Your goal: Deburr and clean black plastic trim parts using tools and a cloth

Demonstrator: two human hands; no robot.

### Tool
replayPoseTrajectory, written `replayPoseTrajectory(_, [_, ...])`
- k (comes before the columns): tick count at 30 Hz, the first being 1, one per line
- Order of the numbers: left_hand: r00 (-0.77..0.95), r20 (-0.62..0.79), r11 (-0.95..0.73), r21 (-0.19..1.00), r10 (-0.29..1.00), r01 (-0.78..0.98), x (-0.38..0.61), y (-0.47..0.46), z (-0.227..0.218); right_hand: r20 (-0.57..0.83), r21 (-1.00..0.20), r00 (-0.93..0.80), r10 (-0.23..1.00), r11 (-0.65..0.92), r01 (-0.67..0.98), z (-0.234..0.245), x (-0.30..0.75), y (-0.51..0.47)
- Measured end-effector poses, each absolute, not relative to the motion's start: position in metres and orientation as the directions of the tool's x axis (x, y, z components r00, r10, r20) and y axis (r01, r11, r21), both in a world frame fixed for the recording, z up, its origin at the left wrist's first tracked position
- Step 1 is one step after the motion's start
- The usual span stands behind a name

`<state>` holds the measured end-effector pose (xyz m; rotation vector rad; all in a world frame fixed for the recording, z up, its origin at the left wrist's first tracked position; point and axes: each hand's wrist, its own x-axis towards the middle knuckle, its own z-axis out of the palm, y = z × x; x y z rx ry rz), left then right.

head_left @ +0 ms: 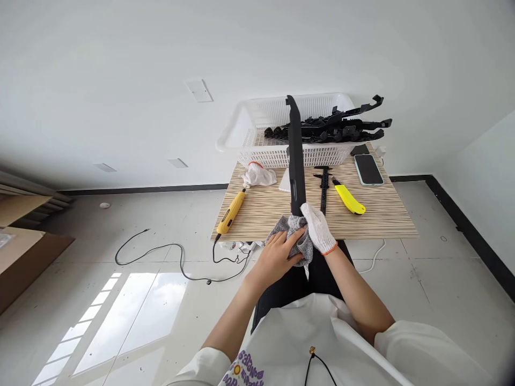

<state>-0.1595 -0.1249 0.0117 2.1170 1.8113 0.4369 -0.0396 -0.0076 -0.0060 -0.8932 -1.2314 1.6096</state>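
A long black plastic part (pixel 295 155) stands tilted upward from the near edge of the small striped table (pixel 386 214). My right hand (pixel 317 228), in a white knit glove with an orange cuff, is closed around the part's lower end. My bare left hand (pixel 279 252) presses a grey cloth (pixel 300 236) against that same lower end, fingers wrapped over the cloth.
A white mesh basket (pixel 249 131) at the table's back holds several black plastic parts (pixel 338 126). On the table lie a yellow corded tool (pixel 231 212), a spare white glove (pixel 257 174), a black caliper (pixel 324 187), a yellow utility knife (pixel 349 197) and a phone (pixel 368 169). A cable (pixel 161 249) trails across the floor; cardboard boxes (pixel 24 252) stand at left.
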Motion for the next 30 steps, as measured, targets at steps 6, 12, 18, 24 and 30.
replayPoseTrajectory(6, [0.020,0.000,-0.016,0.646,1.000,0.763,-0.153,-0.132,0.005,-0.103,-0.950,-0.385,0.917,-0.206,-0.235,-0.003,-0.038,-0.009])
replayPoseTrajectory(12, [-0.138,0.010,0.077,0.790,0.990,0.609,-0.148,-0.133,-0.010,-0.140,-0.941,-0.436,0.889,-0.256,-0.220,0.002,-0.038,-0.011])
replayPoseTrajectory(18, [-0.259,0.107,0.115,0.691,0.960,0.714,-0.153,-0.126,-0.014,-0.034,-0.939,-0.380,0.925,-0.159,-0.304,0.004,-0.043,-0.010])
replayPoseTrajectory(24, [-0.223,0.149,0.064,0.679,0.963,0.731,-0.154,-0.123,-0.019,-0.053,-0.892,-0.492,0.869,-0.263,-0.367,-0.002,-0.044,-0.010])
replayPoseTrajectory(30, [-0.216,0.117,0.029,0.818,0.969,0.575,-0.147,-0.122,-0.020,-0.072,-0.921,-0.524,0.849,-0.259,-0.293,0.004,-0.038,-0.011])
